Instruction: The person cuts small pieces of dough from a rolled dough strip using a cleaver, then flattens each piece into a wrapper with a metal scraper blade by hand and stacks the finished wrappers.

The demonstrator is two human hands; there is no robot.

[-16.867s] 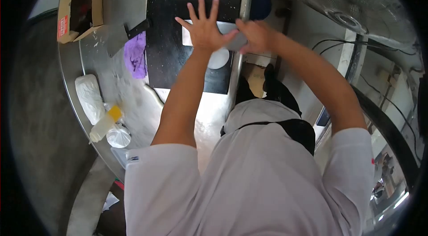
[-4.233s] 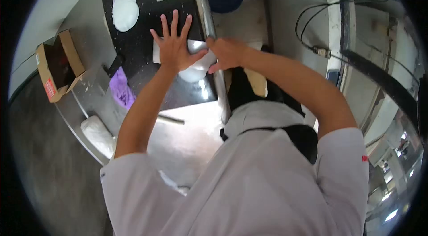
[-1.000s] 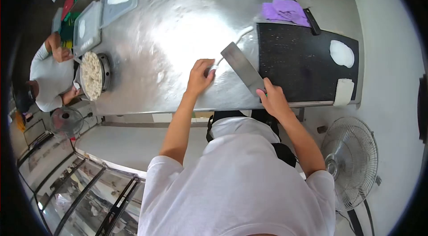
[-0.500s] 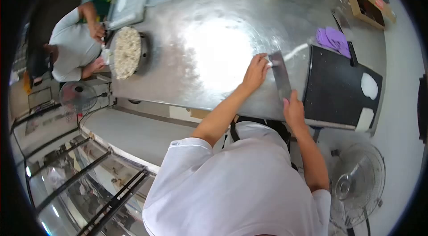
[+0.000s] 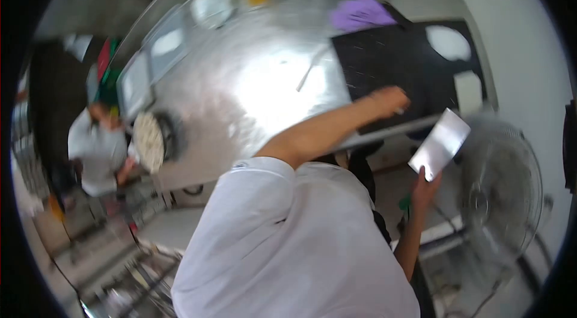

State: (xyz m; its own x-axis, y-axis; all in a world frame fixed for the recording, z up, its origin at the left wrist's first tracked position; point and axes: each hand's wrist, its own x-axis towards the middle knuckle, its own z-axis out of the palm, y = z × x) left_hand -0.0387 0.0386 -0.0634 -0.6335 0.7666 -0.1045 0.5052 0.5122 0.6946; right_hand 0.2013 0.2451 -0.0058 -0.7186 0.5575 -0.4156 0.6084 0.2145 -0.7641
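My right hand [image 5: 425, 186] is closed on a broad, shiny metal cleaver [image 5: 440, 145], held up past the table's front edge beside the fan. My left hand [image 5: 390, 102] hovers over the near edge of the black board [image 5: 384, 57], its fingers curled; a small pale bit may show at the fingertips, too blurred to name. On the board lie a thin white dough round [image 5: 448, 43] and a folded white cloth or pad [image 5: 467, 92]. A narrow white dough strip [image 5: 312, 67] rests on the metal table left of the board.
A purple cloth [image 5: 362, 15] lies behind the board. The standing fan [image 5: 496, 192] is right of the cleaver. At the left a co-worker [image 5: 99, 147] leans over a pan of pale chopped filling [image 5: 148, 142]. Plastic trays [image 5: 165, 43] and a white bag [image 5: 213, 8] stand at the back.
My view has turned to the right. The cleaver has left the dough strip and come up off the table, with its blade turned. My left hand has moved from the strip to over the board.
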